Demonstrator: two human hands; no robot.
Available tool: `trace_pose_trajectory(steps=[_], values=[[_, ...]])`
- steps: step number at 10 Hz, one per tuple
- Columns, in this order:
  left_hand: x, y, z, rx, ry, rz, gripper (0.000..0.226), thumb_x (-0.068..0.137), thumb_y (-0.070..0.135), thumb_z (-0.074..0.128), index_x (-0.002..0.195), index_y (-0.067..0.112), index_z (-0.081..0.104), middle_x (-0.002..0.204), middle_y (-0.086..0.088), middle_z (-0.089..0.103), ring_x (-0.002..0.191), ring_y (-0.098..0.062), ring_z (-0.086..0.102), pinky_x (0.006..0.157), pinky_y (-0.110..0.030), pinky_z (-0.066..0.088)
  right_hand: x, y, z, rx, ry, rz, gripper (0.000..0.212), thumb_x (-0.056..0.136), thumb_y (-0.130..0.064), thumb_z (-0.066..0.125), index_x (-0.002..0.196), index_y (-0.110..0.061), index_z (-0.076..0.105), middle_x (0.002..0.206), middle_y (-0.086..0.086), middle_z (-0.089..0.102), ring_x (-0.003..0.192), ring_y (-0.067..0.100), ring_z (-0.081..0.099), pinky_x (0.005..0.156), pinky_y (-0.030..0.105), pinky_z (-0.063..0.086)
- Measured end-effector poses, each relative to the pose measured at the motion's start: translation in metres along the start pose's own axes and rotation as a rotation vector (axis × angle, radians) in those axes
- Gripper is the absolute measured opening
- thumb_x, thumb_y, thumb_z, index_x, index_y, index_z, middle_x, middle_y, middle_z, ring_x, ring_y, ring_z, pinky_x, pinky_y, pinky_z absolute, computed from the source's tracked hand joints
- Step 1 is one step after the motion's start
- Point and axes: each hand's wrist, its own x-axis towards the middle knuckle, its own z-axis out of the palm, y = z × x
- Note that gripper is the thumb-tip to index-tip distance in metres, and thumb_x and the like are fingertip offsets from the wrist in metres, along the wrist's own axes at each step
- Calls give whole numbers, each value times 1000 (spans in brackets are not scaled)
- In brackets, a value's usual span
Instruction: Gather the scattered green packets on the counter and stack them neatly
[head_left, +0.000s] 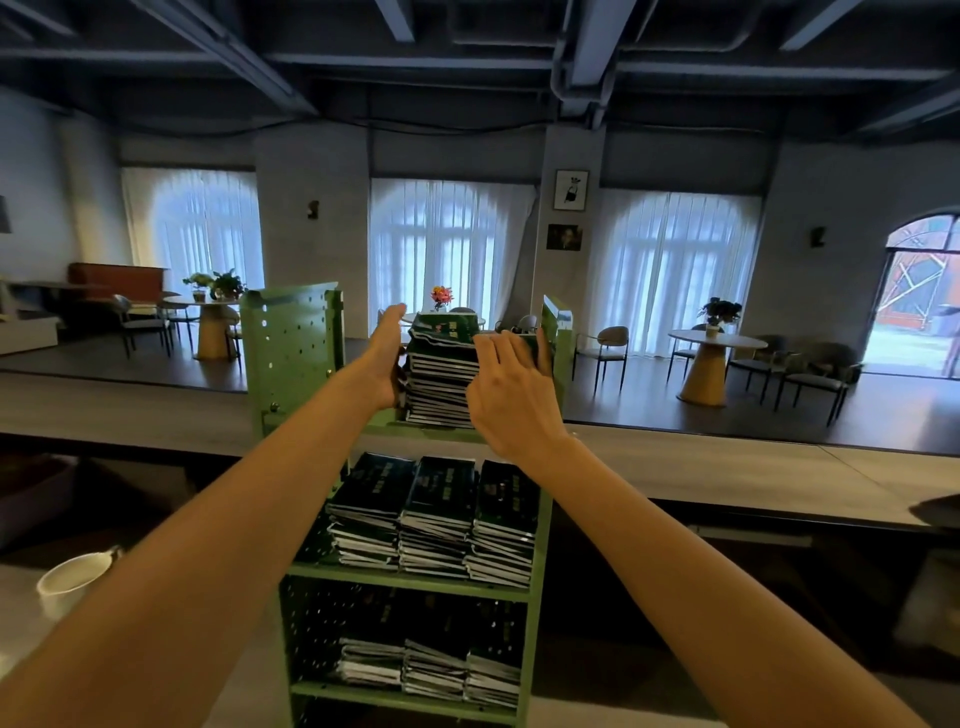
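Nearest you on the left, a white cup (72, 579) stands on the worktop (18, 608), partly behind your left forearm. Straight ahead is a green rack (405, 583) with perforated side panels. Its low shelf carries three short stacks of green packets (436, 675) side by side. The middle shelf carries three taller stacks (441, 519), also side by side and touching, their top faces dark green with pale print that is too small to read.

On the rack's top level stands one tall stack (441, 384), and both your arms reach to it. Your left grip (387, 358) is released: the palm and straight fingers lie flat against the stack's left side, fingertips pointing up and away. Your right grip (511, 395) is against the stack's right side, with spread, fairly straight fingers reaching over the upper edge. Its thumb is hidden, and nothing shows it clenched round a packet. The uppermost packet (447, 327) sits crumpled and slightly askew on the pile.

Beyond the rack a long grey ledge (727, 467) runs left to right. Far off are round tables (717, 340) with chairs, flowers (441, 297) and white-curtained windows (452, 244).
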Motion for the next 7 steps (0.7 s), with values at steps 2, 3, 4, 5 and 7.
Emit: trace_pose_trajectory(steps=[2,3,4,5,7], values=[[-5,4,13,226,54,192,33,95,40,37,97,11,52,89,-7,59,88,-21,54,77,-33,44,-1,1,1,-9,-2,45,49,83,-11,49,130,1,45,113,19,61,109,36,57,109,48,33],[-12,6,20,187,8,182,31,97,33,35,77,14,49,74,-3,55,70,-16,52,66,-28,44,0,0,-5,-13,-94,40,57,89,-12,44,143,-4,26,128,18,51,121,34,47,114,45,25],[-18,7,21,153,-35,172,35,98,36,34,78,13,51,73,-4,55,67,-16,52,63,-27,44,-1,0,-8,7,-94,33,56,90,-11,44,142,-4,25,130,18,47,123,33,43,111,43,30],[-21,6,17,166,13,193,39,96,44,34,89,11,55,83,-7,59,77,-20,55,69,-31,44,-6,0,-7,43,-18,11,49,82,-1,49,130,2,42,121,22,52,117,39,48,105,47,37],[-38,-16,14,475,456,658,25,95,19,45,115,6,54,111,-7,55,97,-16,51,79,-23,42,-37,7,-10,112,282,-145,42,76,-6,34,107,5,61,106,19,64,98,34,64,84,40,54]])
